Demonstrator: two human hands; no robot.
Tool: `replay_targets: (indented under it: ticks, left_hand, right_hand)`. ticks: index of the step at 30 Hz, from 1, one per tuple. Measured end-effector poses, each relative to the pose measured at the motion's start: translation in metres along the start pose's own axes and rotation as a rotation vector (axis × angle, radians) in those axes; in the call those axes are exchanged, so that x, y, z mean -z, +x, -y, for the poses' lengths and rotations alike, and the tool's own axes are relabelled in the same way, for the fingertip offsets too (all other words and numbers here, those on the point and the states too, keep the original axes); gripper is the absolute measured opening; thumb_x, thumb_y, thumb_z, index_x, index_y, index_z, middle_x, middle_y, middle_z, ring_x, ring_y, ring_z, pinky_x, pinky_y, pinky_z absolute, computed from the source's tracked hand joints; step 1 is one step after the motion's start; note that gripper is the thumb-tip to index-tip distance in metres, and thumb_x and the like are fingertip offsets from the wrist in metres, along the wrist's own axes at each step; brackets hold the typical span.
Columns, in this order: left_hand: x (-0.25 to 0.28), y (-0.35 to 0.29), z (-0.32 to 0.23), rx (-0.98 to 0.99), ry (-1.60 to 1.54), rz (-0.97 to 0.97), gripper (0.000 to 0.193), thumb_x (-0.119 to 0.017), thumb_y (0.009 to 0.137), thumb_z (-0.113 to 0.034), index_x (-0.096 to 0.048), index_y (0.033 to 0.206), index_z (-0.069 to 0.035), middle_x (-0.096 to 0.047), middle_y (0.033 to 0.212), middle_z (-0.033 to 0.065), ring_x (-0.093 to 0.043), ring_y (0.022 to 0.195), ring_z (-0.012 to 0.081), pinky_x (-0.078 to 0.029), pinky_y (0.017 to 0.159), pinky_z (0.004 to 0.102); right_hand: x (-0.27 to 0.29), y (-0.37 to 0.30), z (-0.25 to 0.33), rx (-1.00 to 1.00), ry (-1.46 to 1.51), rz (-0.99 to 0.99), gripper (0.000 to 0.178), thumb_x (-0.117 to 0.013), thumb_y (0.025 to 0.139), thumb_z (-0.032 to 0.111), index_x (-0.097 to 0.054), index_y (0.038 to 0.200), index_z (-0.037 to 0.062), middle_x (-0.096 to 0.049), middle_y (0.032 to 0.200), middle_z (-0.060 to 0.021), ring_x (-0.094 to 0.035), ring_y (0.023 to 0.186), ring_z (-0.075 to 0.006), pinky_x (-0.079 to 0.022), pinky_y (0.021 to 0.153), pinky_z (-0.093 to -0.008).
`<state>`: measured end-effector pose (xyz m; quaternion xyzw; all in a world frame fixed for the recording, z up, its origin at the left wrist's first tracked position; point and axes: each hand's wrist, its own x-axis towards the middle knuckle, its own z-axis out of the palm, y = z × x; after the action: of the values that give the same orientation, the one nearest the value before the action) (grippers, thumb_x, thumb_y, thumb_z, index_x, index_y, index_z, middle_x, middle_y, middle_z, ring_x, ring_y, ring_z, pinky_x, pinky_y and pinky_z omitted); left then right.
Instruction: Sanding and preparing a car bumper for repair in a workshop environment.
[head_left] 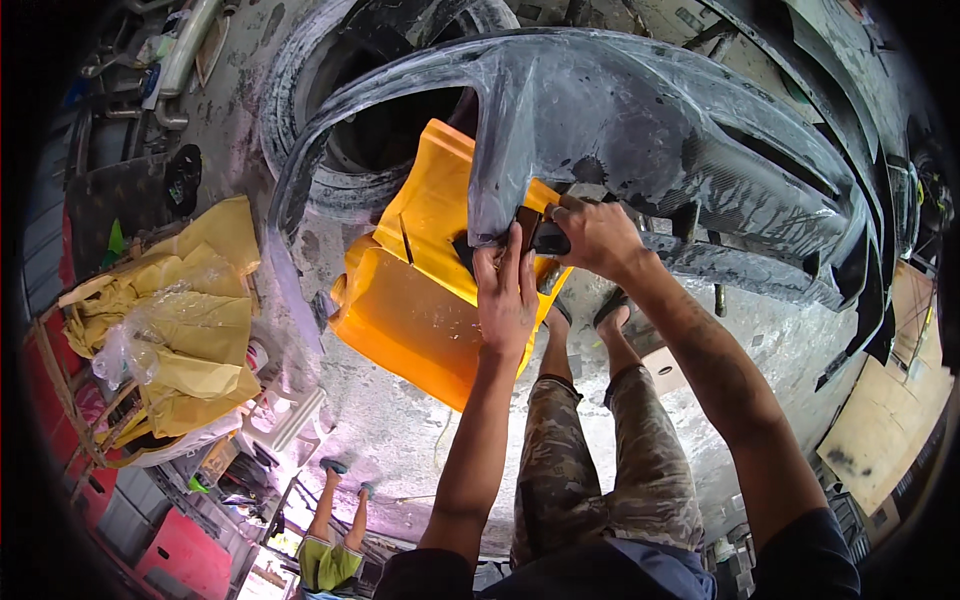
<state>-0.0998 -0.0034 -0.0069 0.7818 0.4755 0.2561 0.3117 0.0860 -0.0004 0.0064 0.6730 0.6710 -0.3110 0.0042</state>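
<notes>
Dark, near-black short sleeves (808, 552), and the shirt front (655, 562) goes more slate blue where light hits it. Camo cropped pants (648, 455), brownish-grey blotches, ending around the knee. Left hand (507, 305) and right hand (605, 238) are both bare. Footwear (607, 306) is dark, sandals or slippers maybe, honestly too small to tell.

One left hand (507, 305) and one right hand (605, 240). One grey bumper cover (620, 110), one yellow plastic container (420, 320), at least one small dark block (549, 238). One tire (298, 92). Two camouflage trouser legs (645, 440), two dark sandals (610, 305). Yellow sheets (205, 310), too overlapped to count. One other person (330, 565) farther off, with two bare legs (322, 515).
</notes>
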Motion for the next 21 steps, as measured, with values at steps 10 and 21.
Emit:
replay_targets:
  ticks: [10, 21]
  left_hand:
    - [-0.039, -0.026, -0.001, 0.036, 0.048, -0.208, 0.046, -0.062, 0.092, 0.0, -0.056, 0.137, -0.007, -0.039, 0.101, 0.0133, -0.049, 0.084, 0.0237, -0.045, 0.074, 0.0316]
    - [-0.055, -0.011, -0.011, 0.048, 0.07, -0.292, 0.041, -0.062, 0.092, -0.002, -0.06, 0.133, -0.007, -0.041, 0.101, 0.0134, -0.05, 0.081, 0.0223, -0.044, 0.072, 0.0319]
  right_hand:
    - [-0.002, 0.003, -0.012, 0.061, -0.045, 0.043, 0.04, -0.076, 0.067, 0.029, -0.065, 0.097, 0.0042, -0.069, 0.078, -0.0178, -0.069, 0.076, -0.0354, -0.056, 0.071, -0.0442]
    - [-0.004, 0.005, -0.017, 0.072, -0.055, 0.024, 0.041, -0.076, 0.065, 0.026, -0.066, 0.096, 0.0018, -0.069, 0.079, -0.0205, -0.069, 0.081, -0.0364, -0.055, 0.077, -0.0434]
